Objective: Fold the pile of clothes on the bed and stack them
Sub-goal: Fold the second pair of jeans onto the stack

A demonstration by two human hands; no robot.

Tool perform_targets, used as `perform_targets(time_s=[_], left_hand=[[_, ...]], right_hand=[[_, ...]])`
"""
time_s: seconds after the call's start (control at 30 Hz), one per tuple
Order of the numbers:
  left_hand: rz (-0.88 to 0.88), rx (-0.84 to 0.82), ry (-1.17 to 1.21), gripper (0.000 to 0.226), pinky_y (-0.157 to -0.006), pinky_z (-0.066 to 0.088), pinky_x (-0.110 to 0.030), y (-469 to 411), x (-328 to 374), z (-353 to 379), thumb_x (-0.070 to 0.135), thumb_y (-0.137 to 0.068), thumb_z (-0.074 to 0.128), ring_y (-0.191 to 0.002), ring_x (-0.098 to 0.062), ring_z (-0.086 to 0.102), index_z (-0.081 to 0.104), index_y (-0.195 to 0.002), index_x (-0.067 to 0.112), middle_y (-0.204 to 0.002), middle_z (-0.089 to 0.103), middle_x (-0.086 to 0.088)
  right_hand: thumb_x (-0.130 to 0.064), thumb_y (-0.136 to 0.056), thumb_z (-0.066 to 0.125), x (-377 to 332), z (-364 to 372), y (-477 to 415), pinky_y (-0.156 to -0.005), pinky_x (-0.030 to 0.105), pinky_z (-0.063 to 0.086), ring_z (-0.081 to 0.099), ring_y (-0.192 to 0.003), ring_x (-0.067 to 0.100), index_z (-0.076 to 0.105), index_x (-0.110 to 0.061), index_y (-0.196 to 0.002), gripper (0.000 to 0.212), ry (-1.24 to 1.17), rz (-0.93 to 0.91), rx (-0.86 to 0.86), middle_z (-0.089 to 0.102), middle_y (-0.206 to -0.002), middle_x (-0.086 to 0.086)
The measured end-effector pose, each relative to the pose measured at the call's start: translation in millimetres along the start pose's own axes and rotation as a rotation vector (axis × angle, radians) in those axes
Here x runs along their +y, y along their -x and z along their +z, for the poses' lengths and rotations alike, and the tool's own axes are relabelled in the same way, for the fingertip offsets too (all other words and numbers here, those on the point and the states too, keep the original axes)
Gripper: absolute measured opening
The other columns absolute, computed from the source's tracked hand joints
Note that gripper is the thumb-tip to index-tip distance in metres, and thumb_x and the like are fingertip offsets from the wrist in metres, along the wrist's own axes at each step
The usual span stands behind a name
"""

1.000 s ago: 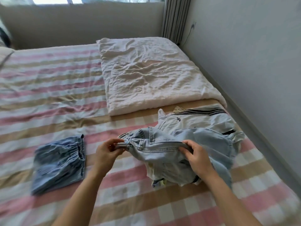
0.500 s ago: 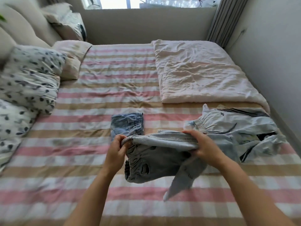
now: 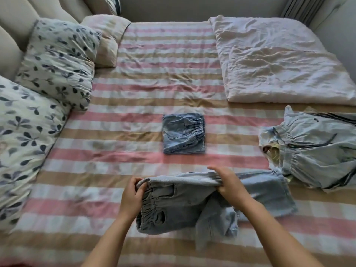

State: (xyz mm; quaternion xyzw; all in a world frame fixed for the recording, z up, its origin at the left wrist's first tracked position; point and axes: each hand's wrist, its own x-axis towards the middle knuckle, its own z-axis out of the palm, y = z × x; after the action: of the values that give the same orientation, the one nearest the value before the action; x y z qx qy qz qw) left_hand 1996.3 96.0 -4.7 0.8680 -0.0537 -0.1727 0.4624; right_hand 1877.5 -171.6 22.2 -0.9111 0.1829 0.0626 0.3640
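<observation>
I hold a pair of light-blue jeans (image 3: 183, 211) over the near part of the striped bed (image 3: 119, 157). My left hand (image 3: 133, 196) grips the elastic waistband at its left corner. My right hand (image 3: 230, 185) grips the upper edge of the jeans further right. One leg lies flat towards the right, another part hangs crumpled below my right wrist. A darker denim garment (image 3: 183, 132), folded into a square, lies in the middle of the bed beyond my hands. The pile of pale blue clothes (image 3: 316, 149) with dark stripes sits at the right edge.
A folded pinkish-white quilt (image 3: 279, 60) covers the far right of the bed. Leaf-print pillows (image 3: 55, 60) and a plain pillow (image 3: 107, 39) line the left side against a padded headboard (image 3: 11, 26). A wall runs along the far side.
I have pulled the jeans off the pile and carried them left and nearer to me. The view has swung left, bringing the pillows into sight.
</observation>
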Motion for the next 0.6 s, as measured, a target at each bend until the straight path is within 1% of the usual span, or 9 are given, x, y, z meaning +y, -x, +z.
perform_targets(time_s=[0.1,0.17,0.23,0.3,0.37,0.43,0.5,0.53,0.6], left_hand=[[-0.074,0.045,-0.038,0.001,-0.062,0.040,-0.023,-29.0,-40.5,19.4,0.008,-0.090,0.056,-0.080,-0.022,0.055,0.055,-0.090,0.008,-0.082,0.058,-0.003],[-0.102,0.087,-0.053,0.002,-0.063,0.039,-0.028,-52.4,-63.7,38.0,0.007,-0.089,0.056,-0.082,-0.025,0.056,0.056,-0.089,0.008,-0.085,0.060,-0.007],[-0.111,0.134,-0.050,0.002,-0.064,0.037,-0.028,-75.9,-79.9,57.0,0.008,-0.090,0.056,-0.085,-0.026,0.056,0.056,-0.092,0.009,-0.087,0.060,-0.007],[-0.085,0.178,-0.058,0.008,-0.067,0.036,-0.028,-97.8,-92.6,79.4,0.010,-0.091,0.055,-0.086,-0.024,0.055,0.054,-0.099,0.009,-0.093,0.060,-0.008],[-0.054,0.192,-0.066,0.023,-0.076,0.039,-0.029,-115.5,-102.4,102.6,0.011,-0.092,0.054,-0.094,-0.024,0.054,0.050,-0.114,0.005,-0.108,0.059,-0.013],[-0.052,0.179,-0.128,0.040,-0.091,0.041,-0.035,-127.3,-111.0,120.7,0.011,-0.091,0.054,-0.110,-0.030,0.052,0.041,-0.128,0.003,-0.124,0.053,-0.018],[-0.090,0.179,-0.266,0.052,-0.098,0.037,-0.042,-135.6,-117.4,132.0,0.015,-0.091,0.054,-0.120,-0.036,0.045,0.033,-0.137,0.002,-0.134,0.046,-0.022],[-0.112,0.192,-0.350,0.058,-0.100,0.034,-0.045,-137.6,-118.4,134.9,0.019,-0.091,0.054,-0.123,-0.038,0.041,0.029,-0.140,0.003,-0.137,0.043,-0.024],[-0.124,0.231,-0.517,0.068,-0.104,0.024,-0.049,-134.6,-115.1,137.1,0.025,-0.090,0.055,-0.129,-0.038,0.032,0.022,-0.145,0.005,-0.142,0.034,-0.024]], right_hand=[[0.015,-0.069,0.050,24.9,46.8,-26.8,-0.101,0.029,0.035,0.049,-0.119,0.026,0.056,-0.008,-0.123,0.059,-0.011,0.066,-0.005,0.056,-0.124,0.011],[0.012,-0.070,0.053,46.4,76.1,-47.0,-0.097,0.036,0.039,0.052,-0.113,0.028,0.062,-0.009,-0.115,0.051,-0.001,0.092,0.027,0.060,-0.117,0.010],[0.004,-0.076,0.057,66.4,97.7,-66.4,-0.093,0.040,0.041,0.054,-0.110,0.027,0.065,-0.013,-0.111,0.040,0.004,0.131,0.097,0.063,-0.113,0.006],[-0.008,-0.083,0.058,88.1,117.2,-86.3,-0.091,0.041,0.041,0.053,-0.109,0.026,0.066,-0.018,-0.109,0.030,0.049,0.167,0.180,0.064,-0.112,0.003],[-0.016,-0.087,0.057,108.0,132.1,-104.2,-0.088,0.039,0.039,0.052,-0.108,0.026,0.066,-0.021,-0.109,0.024,0.125,0.200,0.216,0.064,-0.112,0.002],[-0.021,-0.089,0.054,121.1,140.3,-116.1,-0.087,0.038,0.036,0.049,-0.110,0.026,0.063,-0.023,-0.113,0.026,0.173,0.220,0.185,0.062,-0.114,0.002],[-0.023,-0.089,0.054,129.8,141.5,-121.1,-0.091,0.038,0.034,0.046,-0.115,0.025,0.057,-0.023,-0.122,0.033,0.204,0.206,0.143,0.058,-0.120,0.002],[-0.024,-0.088,0.056,132.1,138.8,-118.7,-0.093,0.039,0.033,0.045,-0.117,0.025,0.054,-0.022,-0.126,0.038,0.214,0.183,0.149,0.056,-0.123,0.003],[-0.024,-0.083,0.064,132.5,130.6,-101.8,-0.097,0.043,0.034,0.046,-0.117,0.029,0.053,-0.016,-0.128,0.046,0.203,0.113,0.253,0.056,-0.124,0.006]])
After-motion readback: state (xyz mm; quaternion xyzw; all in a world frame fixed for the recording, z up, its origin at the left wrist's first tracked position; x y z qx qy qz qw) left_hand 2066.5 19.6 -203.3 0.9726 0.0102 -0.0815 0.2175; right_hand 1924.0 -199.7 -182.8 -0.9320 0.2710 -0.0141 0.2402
